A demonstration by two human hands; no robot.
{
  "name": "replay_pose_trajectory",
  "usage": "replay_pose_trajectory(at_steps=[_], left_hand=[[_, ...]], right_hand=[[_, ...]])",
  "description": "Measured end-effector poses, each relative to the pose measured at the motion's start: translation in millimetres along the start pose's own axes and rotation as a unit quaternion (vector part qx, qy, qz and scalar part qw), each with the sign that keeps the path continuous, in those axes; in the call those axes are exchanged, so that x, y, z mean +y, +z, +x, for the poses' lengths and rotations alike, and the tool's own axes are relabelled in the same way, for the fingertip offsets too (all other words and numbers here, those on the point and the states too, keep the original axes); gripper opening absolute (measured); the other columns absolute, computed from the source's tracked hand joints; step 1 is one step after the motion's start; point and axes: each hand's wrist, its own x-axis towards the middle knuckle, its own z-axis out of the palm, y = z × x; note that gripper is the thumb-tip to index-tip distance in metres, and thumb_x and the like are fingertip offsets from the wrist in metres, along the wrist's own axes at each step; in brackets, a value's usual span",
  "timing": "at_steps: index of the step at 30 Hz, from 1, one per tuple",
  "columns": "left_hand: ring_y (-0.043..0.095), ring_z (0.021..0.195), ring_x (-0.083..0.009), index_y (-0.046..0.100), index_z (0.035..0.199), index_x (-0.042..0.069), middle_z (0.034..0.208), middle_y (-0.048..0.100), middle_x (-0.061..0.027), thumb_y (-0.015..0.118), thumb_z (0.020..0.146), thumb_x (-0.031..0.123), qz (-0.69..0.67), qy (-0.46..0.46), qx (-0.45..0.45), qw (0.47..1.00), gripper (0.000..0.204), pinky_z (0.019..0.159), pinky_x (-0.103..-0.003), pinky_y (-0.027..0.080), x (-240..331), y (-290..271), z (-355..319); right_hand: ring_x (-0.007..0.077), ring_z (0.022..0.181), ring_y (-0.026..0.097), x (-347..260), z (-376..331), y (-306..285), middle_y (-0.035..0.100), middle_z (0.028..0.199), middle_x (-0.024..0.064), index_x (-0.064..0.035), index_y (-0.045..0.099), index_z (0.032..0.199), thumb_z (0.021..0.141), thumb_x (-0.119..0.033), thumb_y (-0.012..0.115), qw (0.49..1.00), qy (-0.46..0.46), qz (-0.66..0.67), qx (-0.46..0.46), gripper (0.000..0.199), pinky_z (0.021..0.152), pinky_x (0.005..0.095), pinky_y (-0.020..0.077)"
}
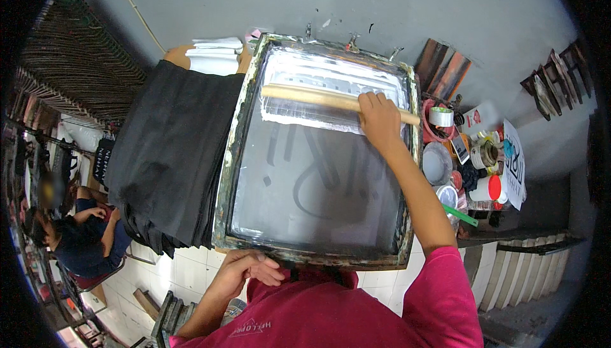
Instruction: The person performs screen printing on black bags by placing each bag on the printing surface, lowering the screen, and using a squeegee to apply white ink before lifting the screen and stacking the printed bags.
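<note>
My right hand [380, 118] grips a long wooden squeegee [312, 97] from above, near its right end. The squeegee lies across the upper part of a silkscreen frame [235, 144], whose rim is stained with ink. White ink [289, 65] is spread over the mesh on both sides of the squeegee. Below it the mesh [305, 189] looks grey, with faint darker curved strokes of a design. My left hand [245, 271] is just below the frame's near left corner, empty, with loosely bent fingers apart. What lies under the screen is hidden.
Black fabric pieces [175, 151] are stacked left of the frame, with folded white cloth [215, 55] behind. Tubs, tape and a red-lidded jar [487, 187] crowd the right side; a green-handled tool [461, 215] sticks out. Another person [89, 243] sits at far left.
</note>
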Motion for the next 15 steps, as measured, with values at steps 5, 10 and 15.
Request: replay_pose_trajectory(at_steps=[5, 10, 15], left_hand=[[0.076, 0.087, -0.0307, 0.069, 0.108, -0.009, 0.097, 0.076, -0.0241, 0.05, 0.099, 0.012, 0.049, 0.11, 0.066, 0.991, 0.029, 0.08, -0.035, 0.06, 46.6, 13.9, 5.3], [0.07, 0.089, -0.018, 0.071, 0.106, -0.004, 0.095, 0.074, -0.0135, 0.058, 0.103, 0.012, 0.207, 0.303, 0.098, 0.925, 0.021, 0.079, -0.03, 0.054, 113.3, 6.3, 59.6], [0.07, 0.096, -0.0272, 0.072, 0.109, 0.0, 0.103, 0.073, -0.0151, 0.07, 0.093, 0.021, 0.462, 0.538, 0.242, 0.662, 0.026, 0.089, -0.038, 0.053, 245.7, 28.8, 179.7]], right_hand=[[0.0338, 0.091, 0.066, 43.2, 51.1, 17.0, 0.067, 0.093, 0.0123, -0.008, 0.06, 0.099, 0.081, -0.022, 0.077, 0.997, 0.05, 0.048, -0.019, 0.029, 0.074, 0.047, 0.0516], [0.0375, 0.088, 0.069, 72.7, 91.3, 8.2, 0.07, 0.089, 0.0161, -0.0079, 0.063, 0.098, 0.082, -0.034, 0.081, 0.994, 0.076, 0.064, -0.05, 0.035, 0.074, 0.0504, 0.052], [0.036, 0.089, 0.072, 90.4, 110.8, 12.7, 0.074, 0.089, 0.0162, -0.0102, 0.072, 0.102, 0.078, -0.057, 0.079, 0.977, 0.147, 0.04, -0.149, 0.053, 0.077, 0.0472, 0.0552]])
